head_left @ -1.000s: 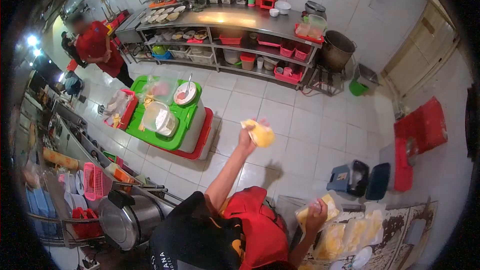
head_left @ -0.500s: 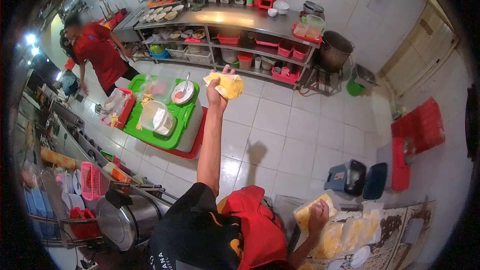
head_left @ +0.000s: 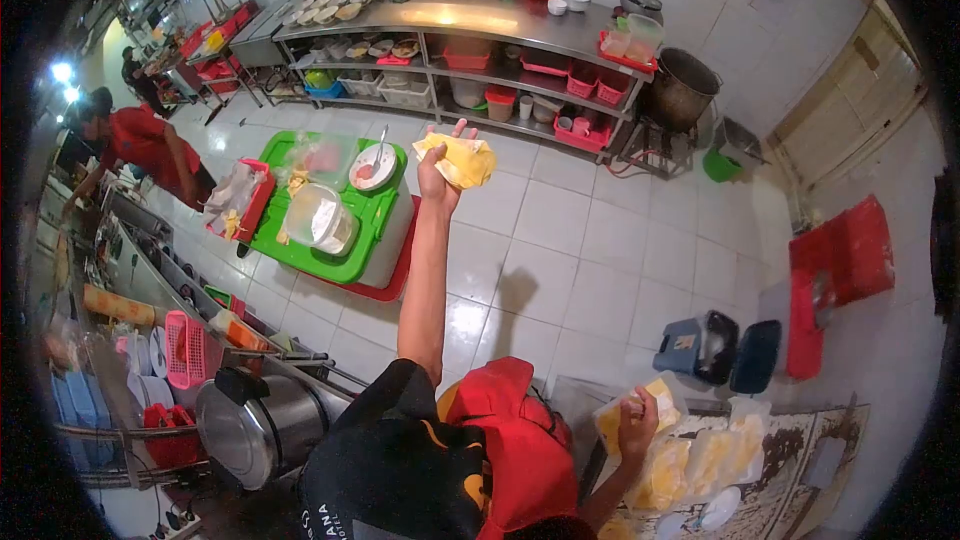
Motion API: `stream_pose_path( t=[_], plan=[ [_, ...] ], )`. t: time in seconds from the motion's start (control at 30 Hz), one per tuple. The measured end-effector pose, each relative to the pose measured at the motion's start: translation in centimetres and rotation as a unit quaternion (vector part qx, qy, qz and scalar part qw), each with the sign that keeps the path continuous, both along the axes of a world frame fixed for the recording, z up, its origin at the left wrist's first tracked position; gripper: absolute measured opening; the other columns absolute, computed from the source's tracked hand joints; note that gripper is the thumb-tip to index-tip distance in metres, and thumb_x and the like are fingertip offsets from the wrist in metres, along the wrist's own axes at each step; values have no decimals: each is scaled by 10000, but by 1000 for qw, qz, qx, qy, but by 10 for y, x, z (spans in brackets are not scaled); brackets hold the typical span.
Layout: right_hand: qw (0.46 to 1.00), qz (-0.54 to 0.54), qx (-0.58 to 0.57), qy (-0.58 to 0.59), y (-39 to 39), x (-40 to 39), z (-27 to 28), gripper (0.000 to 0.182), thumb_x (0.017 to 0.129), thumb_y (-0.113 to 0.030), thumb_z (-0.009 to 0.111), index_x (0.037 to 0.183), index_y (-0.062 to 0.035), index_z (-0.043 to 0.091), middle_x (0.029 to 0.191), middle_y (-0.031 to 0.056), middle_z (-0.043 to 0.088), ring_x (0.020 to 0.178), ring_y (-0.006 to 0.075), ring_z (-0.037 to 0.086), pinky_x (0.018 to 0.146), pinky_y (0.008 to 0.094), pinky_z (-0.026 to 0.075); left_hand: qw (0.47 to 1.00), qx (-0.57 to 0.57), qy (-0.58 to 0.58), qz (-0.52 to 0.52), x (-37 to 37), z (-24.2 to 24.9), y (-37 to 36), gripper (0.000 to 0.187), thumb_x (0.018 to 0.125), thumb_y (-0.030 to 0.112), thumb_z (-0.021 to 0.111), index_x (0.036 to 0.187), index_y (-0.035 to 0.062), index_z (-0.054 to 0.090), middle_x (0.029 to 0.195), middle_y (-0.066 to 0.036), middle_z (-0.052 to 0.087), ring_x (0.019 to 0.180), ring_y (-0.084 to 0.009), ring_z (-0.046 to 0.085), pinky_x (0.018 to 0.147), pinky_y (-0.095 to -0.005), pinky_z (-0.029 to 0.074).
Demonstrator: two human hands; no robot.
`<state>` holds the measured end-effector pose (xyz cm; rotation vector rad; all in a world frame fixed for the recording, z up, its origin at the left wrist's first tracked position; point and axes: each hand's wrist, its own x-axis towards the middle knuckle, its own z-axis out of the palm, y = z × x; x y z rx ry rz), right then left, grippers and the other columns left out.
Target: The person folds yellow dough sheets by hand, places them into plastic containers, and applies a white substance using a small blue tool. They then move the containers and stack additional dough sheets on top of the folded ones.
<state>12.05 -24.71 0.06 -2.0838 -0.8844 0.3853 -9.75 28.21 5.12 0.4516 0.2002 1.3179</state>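
My left hand point(head_left: 440, 178) is stretched out ahead over the floor, its thumb and fingers closed on a small stack of thin yellow dough wrappers point(head_left: 466, 162). The wrappers are pale with flour in places and fold over the palm. At the lower right, my right hand point(head_left: 637, 424) bends its fingers at a clear plastic container point(head_left: 606, 424) with yellow wrappers in it. What its fingertips pinch, if anything, is too small to make out. Beside that hand, more yellow pieces point(head_left: 664, 472) lie in clear containers on a worn surface.
A green-lidded bin point(head_left: 268, 230) stands ahead, bearing a plastic tub point(head_left: 322, 220) and a plate with a spoon point(head_left: 372, 168). A steel counter point(head_left: 480, 15) runs along the back wall. One co-worker in red point(head_left: 150, 145) is at left. A large steel pot point(head_left: 240, 425) sits lower left.
The co-worker in red has moved left and bends toward the left-hand counter. My view has shifted slightly. My left hand still holds the wrappers; my right hand has moved a little at the container.
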Motion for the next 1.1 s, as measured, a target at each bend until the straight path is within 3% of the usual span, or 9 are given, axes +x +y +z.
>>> stream_pose_path(
  t=[0.13,0.27,0.37,0.4,0.53,0.57,0.73,0.87,1.1],
  plan=[
    [999,0,5,34,1,-4,0,328,933,-212,670,1205,-41,604,1108,112,617,859,210,649,719,318,525,1000,-13,-5,-10,2,-8,-1,723,900,86,455,1520,246,121,1519,-235,358,1376,-460,380,1128,-631,311],
    [997,-3,12,83,6,-12,-5,333,873,-121,699,1185,-33,623,1085,95,653,895,181,631,756,307,512,992,-48,3,-113,26,-50,-31,580,877,112,543,1399,192,303,1446,-220,432,1331,-437,438,1092,-619,369],
    [994,0,-11,106,18,-21,5,289,863,-98,679,1140,-22,641,1040,99,666,896,195,638,763,316,513,967,-104,-9,-234,56,-104,-94,513,862,182,627,1323,179,401,1363,-190,510,1241,-400,531,1030,-571,460],
    [994,4,-6,108,22,-22,3,289,863,-98,679,1140,-22,641,1040,99,666,896,195,638,763,316,513,932,-104,-59,-343,67,-154,-110,530,865,223,652,1348,164,442,1333,-135,521,1259,-337,507,1088,-542,410],
    [998,18,53,40,45,-36,-2,257,846,-81,662,1094,-13,657,1013,109,677,903,213,641,766,328,512,873,-175,38,-453,98,-173,-242,597,849,200,630,1395,149,395,1359,-205,534,1194,-380,573,1009,-552,482],
    [996,5,82,24,49,-40,0,256,842,-83,666,1088,-13,658,1021,113,678,906,218,642,767,330,511,859,-210,62,-462,102,-159,-272,507,896,190,571,1389,155,456,1233,-178,603,1103,-340,620,935,-508,525],
    [996,11,84,0,60,-43,4,253,821,-86,703,1058,-12,655,1020,116,670,877,225,638,744,336,509,776,-198,119,-587,111,-146,-336,470,970,134,460,1433,97,386,1311,-190,564,1167,-316,594,1020,-447,489],
    [998,-14,61,27,61,-45,3,275,817,-169,740,1025,-22,636,960,137,646,803,265,632,665,334,505,770,-198,152,-587,106,-120,-329,450,991,113,404,1440,85,379,1317,-193,556,1185,-302,584,1030,-419,482],
    [999,-16,35,-12,55,-48,-12,274,811,-191,749,1005,-35,634,952,122,637,784,270,612,691,357,497,772,-189,173,-581,107,-121,-332,446,998,134,388,1443,99,390,1301,-174,569,1157,-297,591,991,-417,499]
  ],
)
